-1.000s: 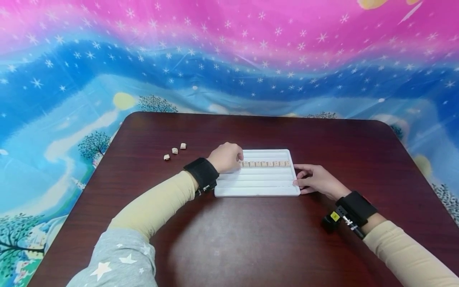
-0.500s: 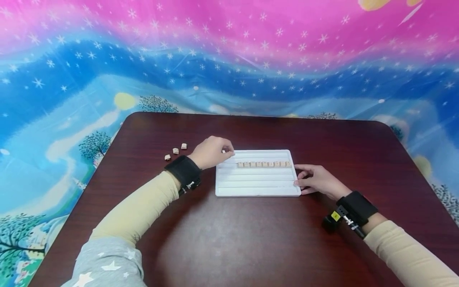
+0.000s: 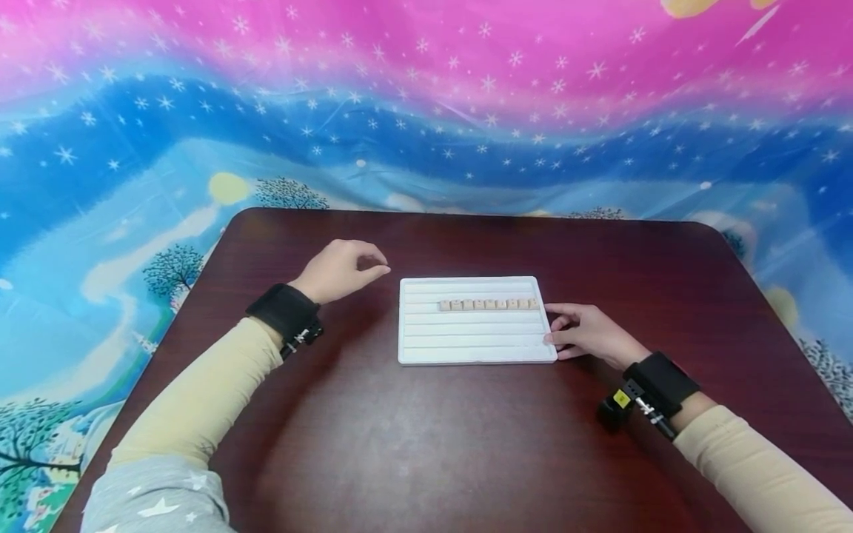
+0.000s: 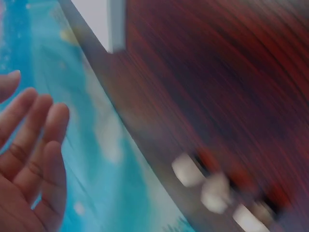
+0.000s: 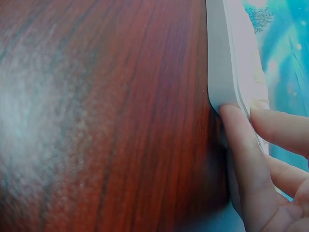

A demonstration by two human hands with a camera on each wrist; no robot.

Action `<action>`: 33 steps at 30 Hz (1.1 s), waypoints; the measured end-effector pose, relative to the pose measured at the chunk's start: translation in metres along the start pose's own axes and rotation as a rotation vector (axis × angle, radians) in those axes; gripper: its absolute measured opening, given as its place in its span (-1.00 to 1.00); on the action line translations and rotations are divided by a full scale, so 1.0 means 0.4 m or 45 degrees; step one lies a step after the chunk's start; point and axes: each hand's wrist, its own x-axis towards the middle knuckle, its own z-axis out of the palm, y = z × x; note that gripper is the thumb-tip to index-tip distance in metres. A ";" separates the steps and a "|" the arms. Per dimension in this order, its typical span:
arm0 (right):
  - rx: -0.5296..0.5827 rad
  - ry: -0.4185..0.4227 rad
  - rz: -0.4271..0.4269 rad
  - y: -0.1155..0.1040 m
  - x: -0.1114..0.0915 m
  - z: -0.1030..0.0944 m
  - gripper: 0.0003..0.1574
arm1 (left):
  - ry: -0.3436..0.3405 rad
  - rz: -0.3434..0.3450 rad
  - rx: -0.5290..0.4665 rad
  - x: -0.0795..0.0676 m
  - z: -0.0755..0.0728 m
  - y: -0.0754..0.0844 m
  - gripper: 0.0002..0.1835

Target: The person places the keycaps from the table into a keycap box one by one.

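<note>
My left hand [image 3: 338, 271] hovers left of the white ridged tray [image 3: 476, 351], fingers loosely bent and holding nothing. In the left wrist view, three blurred cream keycap-like blocks [image 4: 216, 193] lie loose on the table; my left hand and wrist hide them in the head view. A row of several similar marked blocks [image 3: 489, 304] sits along one of the tray's upper grooves, reaching its right side. My right hand [image 3: 591, 334] grips the tray's right edge, and the right wrist view shows its thumb and a finger at the near corner.
The dark red-brown table [image 3: 466, 444] extends around the tray. Behind it hangs a colourful cloth [image 3: 426, 111] with stars and trees. Each wrist carries a black strap with a small camera.
My left hand has left the tray and moved leftward over the loose blocks. A pale piece at its fingertips half a second ago is no longer seen there. My right hand stays put.
</note>
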 end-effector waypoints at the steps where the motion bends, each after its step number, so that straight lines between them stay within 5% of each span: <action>1: 0.001 0.000 -0.001 -0.001 0.001 0.000 -0.06 | 0.009 -0.001 0.004 -0.006 -0.008 -0.015 -0.79; 5: 0.001 -0.002 0.001 -0.002 0.002 -0.001 -0.06 | 0.018 -0.054 0.006 -0.032 -0.035 -0.070 -0.80; 11: -0.003 0.005 0.006 -0.001 0.003 -0.003 -0.06 | -0.065 -0.324 -0.040 -0.054 -0.058 -0.127 -0.69; 15: 0.002 0.001 0.002 0.000 0.003 -0.001 -0.07 | -0.107 -0.421 0.017 -0.055 -0.058 -0.150 -0.65; 33: 0.018 -0.011 -0.013 0.004 0.000 -0.003 -0.08 | -0.174 -0.506 -0.015 -0.039 -0.030 -0.183 -0.78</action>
